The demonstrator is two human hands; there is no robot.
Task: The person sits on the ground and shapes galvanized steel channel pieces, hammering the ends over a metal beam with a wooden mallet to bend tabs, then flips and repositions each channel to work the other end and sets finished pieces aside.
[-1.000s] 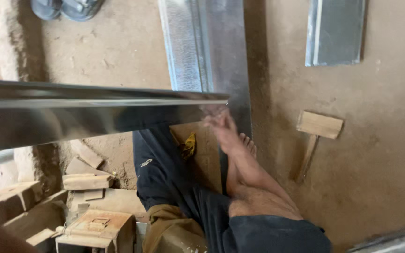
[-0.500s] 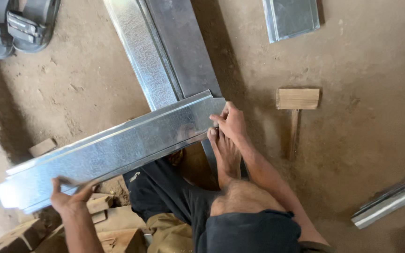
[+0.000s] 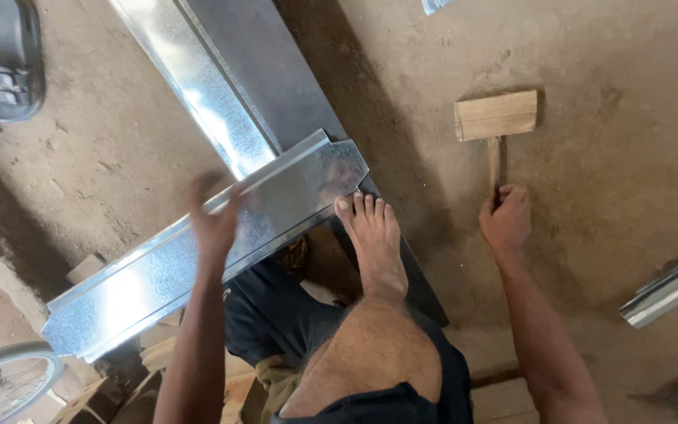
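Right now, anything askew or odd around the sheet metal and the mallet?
The folded metal channel lies crosswise over the long sheet metal strip, with a bare foot at its end. The left hand is blurred above the channel. The right hand is on the wooden mallet handle. No damage or spill is visible.

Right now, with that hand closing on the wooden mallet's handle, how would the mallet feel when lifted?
Probably top-heavy: the wooden mallet has a thick block head on a thin handle, and the right hand grips the handle's far end. It looks stiff and unlikely to roll, since the head is flat-sided. The bare wood seems rough enough not to slip, though dust from the dirt floor could matter.
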